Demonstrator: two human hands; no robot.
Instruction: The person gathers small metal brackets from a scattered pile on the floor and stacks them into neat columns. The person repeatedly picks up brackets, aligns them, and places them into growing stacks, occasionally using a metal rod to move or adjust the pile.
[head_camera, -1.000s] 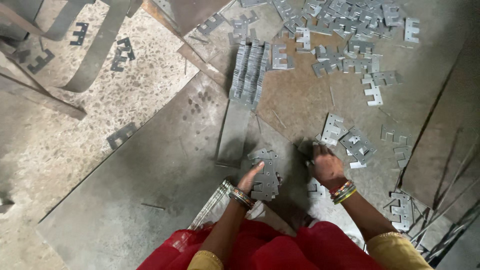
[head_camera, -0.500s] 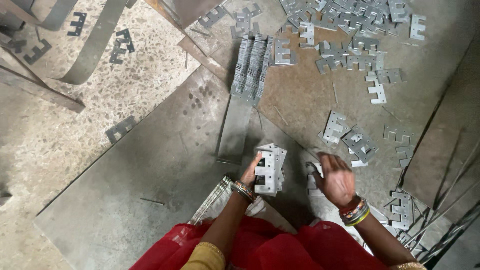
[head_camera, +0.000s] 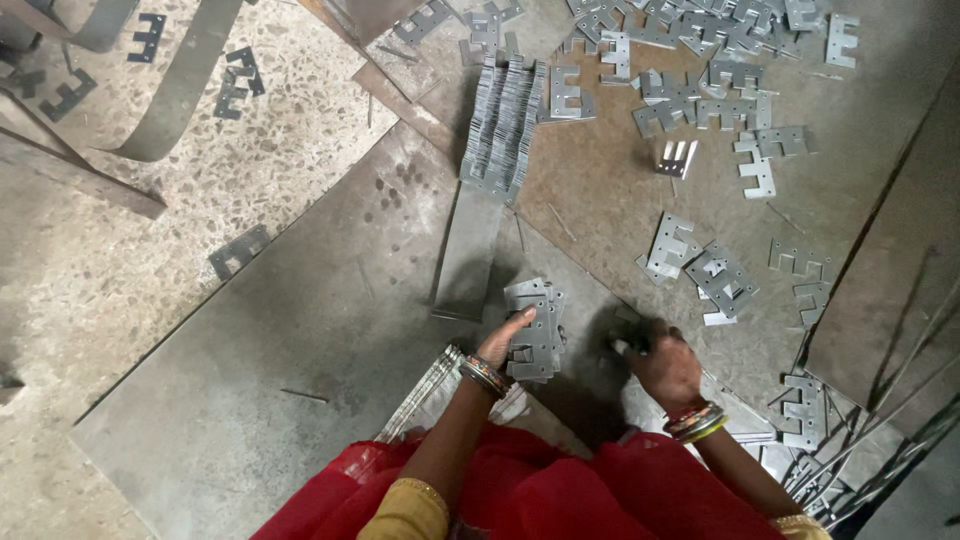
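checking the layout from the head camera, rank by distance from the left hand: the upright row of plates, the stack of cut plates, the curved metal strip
1. Stack of cut plates: touching the left hand, just to its right.
2. Upright row of plates: farther up the metal sheet, straight ahead.
3. Curved metal strip: farthest, on the speckled floor at upper left.

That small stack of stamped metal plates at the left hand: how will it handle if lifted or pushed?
The stack of plates looks thin, flat and rigid, so probably stiff, not floppy. Its plates sit unevenly and unbound, so they would likely slide apart if pushed. Being metal, it is probably heavy for its size; the left hand steadies its side.
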